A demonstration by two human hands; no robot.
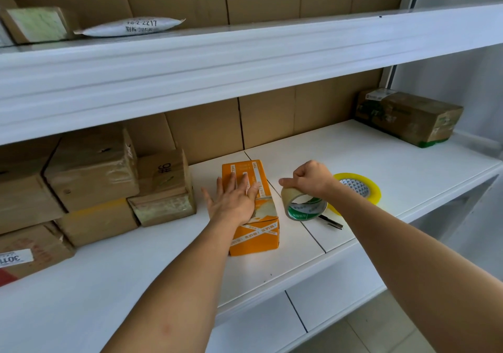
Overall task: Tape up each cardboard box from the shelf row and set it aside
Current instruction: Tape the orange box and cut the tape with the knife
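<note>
A person's left hand (233,197) presses flat, fingers spread, on top of an orange cardboard box (251,211) lying on the white shelf (163,257), while the right hand (310,180) grips a roll of clear tape (303,205) held just beside the box. A yellow tape roll (359,186) lies behind the right wrist. Brown boxes (89,186) are stacked at left, and a taped box (408,116) sits well apart at far right.
</note>
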